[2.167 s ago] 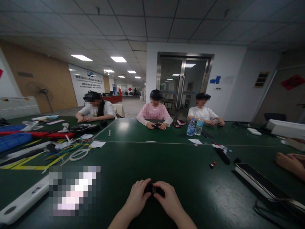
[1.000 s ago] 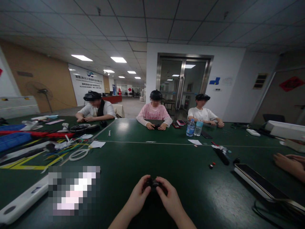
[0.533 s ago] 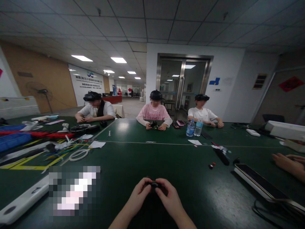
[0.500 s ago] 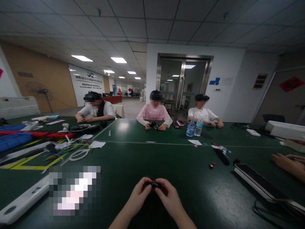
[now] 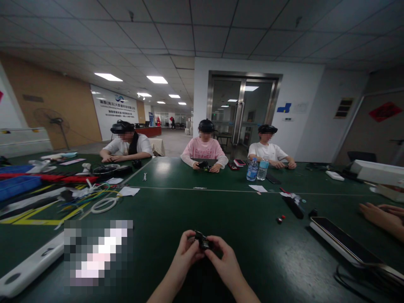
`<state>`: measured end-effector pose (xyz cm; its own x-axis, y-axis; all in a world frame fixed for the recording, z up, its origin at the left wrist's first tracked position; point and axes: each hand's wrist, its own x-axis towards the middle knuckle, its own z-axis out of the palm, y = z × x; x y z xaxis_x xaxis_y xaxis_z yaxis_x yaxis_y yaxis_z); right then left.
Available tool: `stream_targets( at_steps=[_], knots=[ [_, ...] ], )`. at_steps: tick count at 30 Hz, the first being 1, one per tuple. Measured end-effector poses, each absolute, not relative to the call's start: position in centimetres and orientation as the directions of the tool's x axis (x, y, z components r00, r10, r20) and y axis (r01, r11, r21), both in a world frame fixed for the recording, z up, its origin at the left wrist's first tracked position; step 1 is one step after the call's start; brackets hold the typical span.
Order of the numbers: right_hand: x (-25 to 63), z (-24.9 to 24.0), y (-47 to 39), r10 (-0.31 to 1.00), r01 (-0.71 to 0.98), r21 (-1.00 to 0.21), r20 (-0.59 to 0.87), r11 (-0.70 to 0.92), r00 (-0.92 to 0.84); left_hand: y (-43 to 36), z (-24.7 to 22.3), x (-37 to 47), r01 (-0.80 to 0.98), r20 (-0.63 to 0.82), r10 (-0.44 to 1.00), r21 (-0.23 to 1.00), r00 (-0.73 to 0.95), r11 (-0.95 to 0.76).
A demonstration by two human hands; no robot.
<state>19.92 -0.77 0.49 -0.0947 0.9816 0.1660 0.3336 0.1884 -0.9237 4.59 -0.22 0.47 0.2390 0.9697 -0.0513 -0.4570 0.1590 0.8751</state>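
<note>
A small black object (image 5: 203,241) is held between my two hands above the near middle of the green table (image 5: 158,219). My left hand (image 5: 188,248) pinches its left side with thumb and fingers. On its right side my right hand (image 5: 220,249) grips it the same way. The fingertips cover much of the object, so its exact shape cannot be made out.
Left lie a long white device (image 5: 34,261), a coiled white cable (image 5: 104,205) and a blue tray (image 5: 19,186). Right are a phone on a white box (image 5: 344,242), a black case (image 5: 293,207) and another person's hands (image 5: 381,216). Bottles (image 5: 252,169) and three seated people are across.
My left hand has turned and risen slightly, and more of the black object now shows between my fingers. My right hand has hardly moved.
</note>
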Motion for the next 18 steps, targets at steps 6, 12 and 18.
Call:
stream_targets(
  at_steps=[6,12,18],
  knots=[
    [19.73,0.62,-0.94,0.979,0.31,-0.93,0.172,0.198,-0.108,-0.37,0.43,5.61,-0.667,-0.282,0.908,0.617,0.309,0.419],
    [19.59,0.93,-1.28,0.973,0.314,-0.921,0.212,0.23,-0.091,-0.8,1.06,5.58,-0.712,-0.275,0.831,0.429,0.483,0.556],
    [19.47,1.2,-1.52,0.966,0.303,-0.918,0.231,0.255,-0.113,-0.66,0.65,5.78,-0.705,-0.234,0.821,0.424,0.52,0.568]
  ],
)
